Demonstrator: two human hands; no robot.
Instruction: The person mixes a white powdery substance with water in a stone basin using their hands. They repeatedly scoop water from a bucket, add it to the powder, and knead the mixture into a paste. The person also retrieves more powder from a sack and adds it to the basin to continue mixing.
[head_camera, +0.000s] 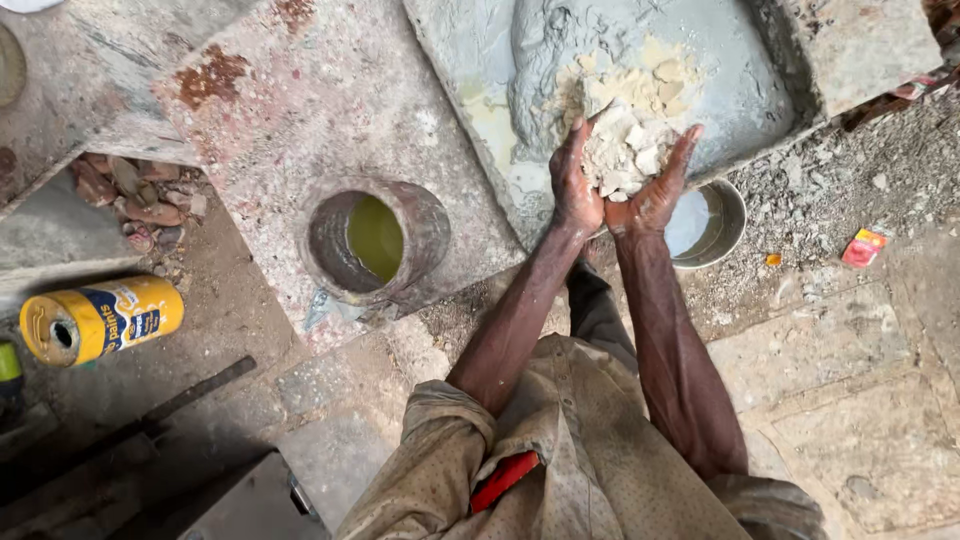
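Two hands cupped together, scooping a heap of pale crumbly lumps above a grey stone slab; left hand at nine o'clock of the heap, fingers curved up along its side; right hand at three o'clock, palm turned inward, fingertips raised; heels of both hands nearly touching at six o'clock beneath the load, lumps resting against both palms

More of the same pale material spread on the slab at twelve o'clock of the hands, lying on a smear of wet grey paste

Small metal bowl with whitish liquid at four o'clock of the right hand, just beside the wrist, partly hidden behind it

Round tin holding yellowish liquid at nine o'clock of the hands, well apart, standing on a speckled reddish slab

Yellow and blue can lying on its side on the ground at eight o'clock, far from the hands

Cluster of reddish stones at nine o'clock, beyond the tin

Small red wrapper on the gravel at three o'clock

Red object tucked at the shirt front at six o'clock, kind not clear
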